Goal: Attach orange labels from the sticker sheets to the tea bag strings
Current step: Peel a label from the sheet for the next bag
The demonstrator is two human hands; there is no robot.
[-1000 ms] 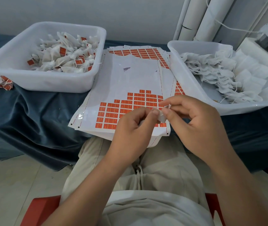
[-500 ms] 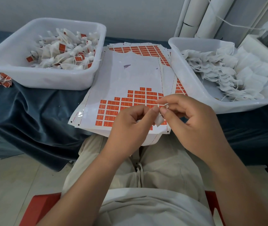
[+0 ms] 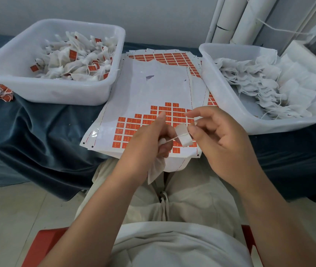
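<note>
The left hand (image 3: 145, 143) grips the tea bag (image 3: 154, 171), with its string (image 3: 172, 139) pulled tight. The right hand (image 3: 222, 139) pinches a label (image 3: 182, 134) under the string, above the sticker sheet (image 3: 149, 89) at the front edge of the tabletop (image 3: 38, 120). If the string slides, the label could close crooked.

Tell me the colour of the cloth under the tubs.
The cloth is dark blue, clearest in the head view.
</note>
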